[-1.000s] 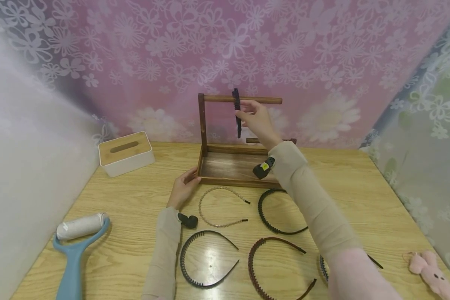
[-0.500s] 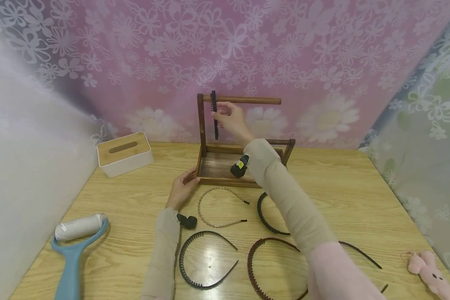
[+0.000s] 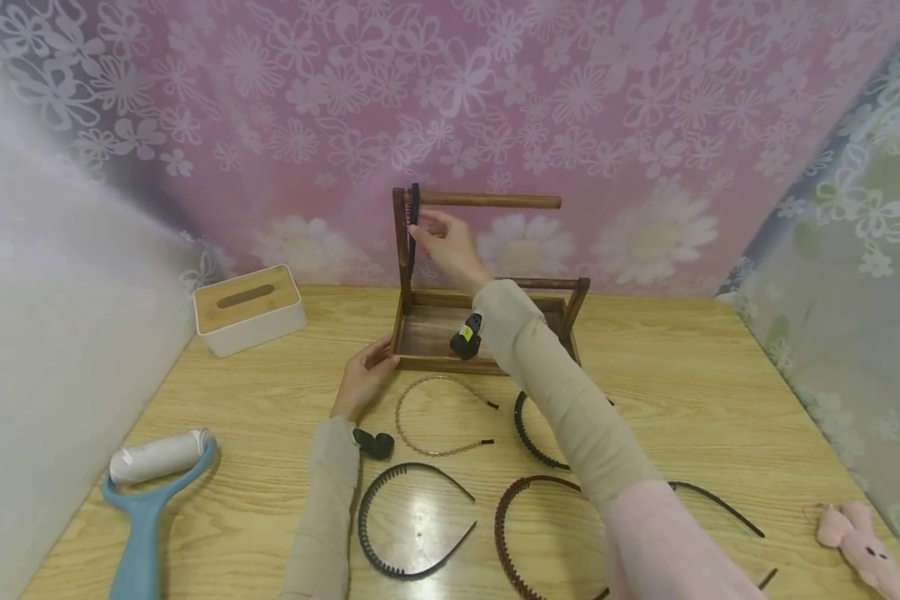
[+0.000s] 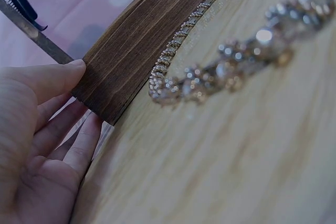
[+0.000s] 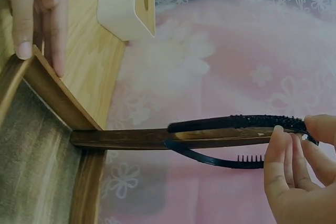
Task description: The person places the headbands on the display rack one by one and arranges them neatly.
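A black toothed headband [image 3: 414, 206] hangs over the upper rod of a wooden stand [image 3: 450, 364], close to its left post. My right hand [image 3: 450, 250] pinches it between thumb and fingers; in the right wrist view the headband [image 5: 210, 123] has its ends pointing down the post. My left hand [image 3: 363, 379] grips the front left corner of the stand's tray, thumb on one side and fingers on the other, as the left wrist view shows. A beaded headband [image 4: 228, 69] lies on the table right by that hand.
On the table lie a black headband [image 3: 363, 527], a reddish-brown one [image 3: 499, 537] and another black one [image 3: 521, 427], partly behind my right arm. A tissue box [image 3: 251, 321] and a lint roller [image 3: 157, 457] are at left, a pink plush toy [image 3: 862, 546] at right.
My right hand has slid the black headband leftward along the upper rod, from its middle to beside the left post. The left hand stays at the tray corner.
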Motion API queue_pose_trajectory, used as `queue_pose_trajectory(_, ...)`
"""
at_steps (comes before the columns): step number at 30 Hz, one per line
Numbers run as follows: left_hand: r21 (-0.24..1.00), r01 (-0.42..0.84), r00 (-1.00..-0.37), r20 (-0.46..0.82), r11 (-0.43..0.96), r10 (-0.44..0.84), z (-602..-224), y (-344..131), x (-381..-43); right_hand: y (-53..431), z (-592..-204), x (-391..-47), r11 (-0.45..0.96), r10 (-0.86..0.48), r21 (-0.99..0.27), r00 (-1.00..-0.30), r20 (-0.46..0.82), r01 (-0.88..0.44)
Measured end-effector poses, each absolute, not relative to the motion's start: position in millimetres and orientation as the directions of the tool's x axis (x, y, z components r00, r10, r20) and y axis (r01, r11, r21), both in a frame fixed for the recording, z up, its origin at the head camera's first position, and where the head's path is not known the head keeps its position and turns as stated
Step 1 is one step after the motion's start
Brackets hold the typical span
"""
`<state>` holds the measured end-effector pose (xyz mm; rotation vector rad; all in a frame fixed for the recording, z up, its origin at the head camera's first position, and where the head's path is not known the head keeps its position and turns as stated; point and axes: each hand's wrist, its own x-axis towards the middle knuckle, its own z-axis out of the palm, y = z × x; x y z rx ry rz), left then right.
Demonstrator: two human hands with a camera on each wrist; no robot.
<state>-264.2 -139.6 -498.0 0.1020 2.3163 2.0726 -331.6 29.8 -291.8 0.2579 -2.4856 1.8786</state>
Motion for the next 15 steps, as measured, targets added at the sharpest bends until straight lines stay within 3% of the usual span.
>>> queue_pose_trajectory(15, 0.992, 0.009, -0.998, 0.002, 0.123, 0.056, -500.2, -138.4, -265.1, 69.6, -337.0, -303.7, 0.277, -0.177, -0.959, -0.984, 0.011, -0.061)
